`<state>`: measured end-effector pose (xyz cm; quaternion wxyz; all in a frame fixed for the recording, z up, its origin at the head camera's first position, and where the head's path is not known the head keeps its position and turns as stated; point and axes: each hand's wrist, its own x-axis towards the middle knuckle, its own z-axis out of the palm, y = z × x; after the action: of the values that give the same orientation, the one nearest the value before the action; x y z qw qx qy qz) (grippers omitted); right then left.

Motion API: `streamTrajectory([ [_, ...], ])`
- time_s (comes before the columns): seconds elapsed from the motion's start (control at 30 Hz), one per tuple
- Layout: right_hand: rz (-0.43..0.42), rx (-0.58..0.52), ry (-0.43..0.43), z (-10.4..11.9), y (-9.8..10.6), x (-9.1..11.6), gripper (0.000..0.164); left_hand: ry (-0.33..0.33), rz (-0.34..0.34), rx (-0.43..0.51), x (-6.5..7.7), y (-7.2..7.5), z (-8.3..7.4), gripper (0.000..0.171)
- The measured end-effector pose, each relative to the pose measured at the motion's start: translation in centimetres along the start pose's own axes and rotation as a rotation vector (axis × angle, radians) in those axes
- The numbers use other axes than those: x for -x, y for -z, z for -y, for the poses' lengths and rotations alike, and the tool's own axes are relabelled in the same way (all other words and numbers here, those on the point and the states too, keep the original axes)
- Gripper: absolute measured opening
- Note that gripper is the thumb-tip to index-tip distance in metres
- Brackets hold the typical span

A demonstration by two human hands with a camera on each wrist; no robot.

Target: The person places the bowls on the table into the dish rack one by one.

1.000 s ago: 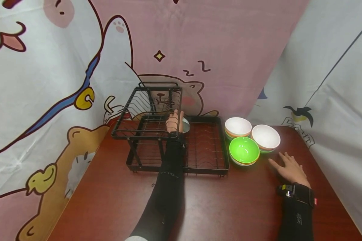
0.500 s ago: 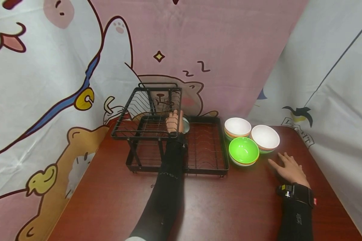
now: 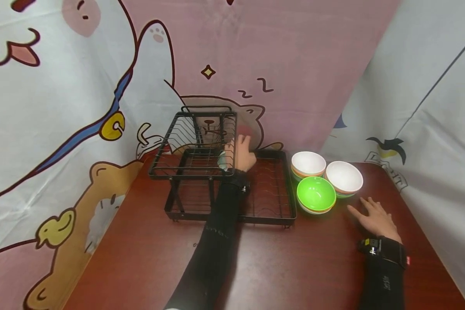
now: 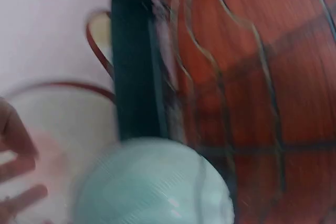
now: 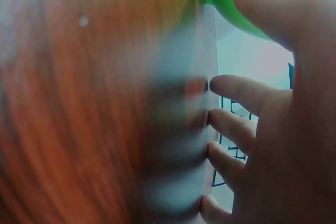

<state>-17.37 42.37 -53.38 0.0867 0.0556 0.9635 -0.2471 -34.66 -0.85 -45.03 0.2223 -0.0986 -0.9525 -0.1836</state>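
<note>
My left hand (image 3: 243, 156) is at the black dish rack (image 3: 271, 221), partly behind the right side of its raised shelf. A pale green bowl (image 3: 223, 161) lies just left of it, half covered by the shelf wires. In the left wrist view the bowl's rounded side (image 4: 155, 187) appears blurred, and my loosely spread fingers (image 4: 23, 187) stand apart from it. My right hand (image 3: 377, 219) rests on the table with fingers extended, near the stacked bowls. In the right wrist view its fingertips (image 5: 223, 83) touch the tabletop, holding nothing.
Three stacks of bowls stand right of the rack: one topped by a white bowl (image 3: 308, 163), another by a second white bowl (image 3: 344, 177), and a front one by a bright green bowl (image 3: 316, 193). A printed cloth (image 3: 294, 64) hangs behind the brown table (image 3: 279, 267).
My left hand has let go of the pale green bowl and shifted right with its fingers loosened. The bowl now shows on the hand's left side. My right hand has stayed put.
</note>
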Motion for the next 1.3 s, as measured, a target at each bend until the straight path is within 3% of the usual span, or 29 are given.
streamTrajectory([
  [0.1, 0.000, 0.003, -0.015, -0.1, 0.1, 0.3, 0.099, -0.188, 0.037, -0.039, 0.7, 1.0, -2.6, 0.048],
  [0.2, 0.005, 0.001, -0.028, -0.2, 0.2, 0.5, 0.100, -0.414, 0.091, -0.088, 2.9, 2.2, -5.2, 0.044],
  [0.27, 0.012, -0.001, -0.036, -0.2, 0.2, 0.6, 0.100, -0.566, 0.117, -0.074, 5.1, 3.0, -6.5, 0.043],
  [0.4, 0.020, 0.001, -0.036, -0.4, 0.1, 0.6, 0.100, -0.847, 0.097, -0.051, 10.6, 4.4, -7.9, 0.041],
  [0.5, 0.015, 0.011, -0.033, -0.6, 0.1, 0.6, 0.100, -1.001, 0.088, -0.027, 14.5, 5.3, -8.5, 0.040],
  [0.63, 0.013, 0.011, -0.038, -0.5, 0.2, 0.6, 0.100, -1.150, 0.127, 0.033, 18.6, 5.6, -8.6, 0.040],
  [0.8, 0.011, 0.014, -0.043, -0.2, 0.1, 0.4, 0.099, -1.243, 0.271, 0.059, 21.9, 4.6, -7.6, 0.038],
  [0.87, 0.008, 0.015, -0.051, -0.1, 0.0, 0.3, 0.098, -1.256, 0.313, 0.065, 22.6, 4.1, -7.1, 0.036],
  [1.03, -0.032, -0.023, -0.108, 0.5, 0.8, 0.2, 0.096, -1.262, 0.342, 0.080, 23.2, 3.4, -6.4, 0.034],
  [1.13, -0.129, -0.046, -0.133, 1.6, 1.8, 0.5, 0.091, -1.252, 0.355, 0.073, 23.4, 3.1, -6.3, 0.034],
  [1.3, -0.416, -0.061, -0.096, 5.7, 3.1, 0.9, 0.078, -1.232, 0.422, 0.044, 23.7, 2.8, -6.3, 0.035],
])
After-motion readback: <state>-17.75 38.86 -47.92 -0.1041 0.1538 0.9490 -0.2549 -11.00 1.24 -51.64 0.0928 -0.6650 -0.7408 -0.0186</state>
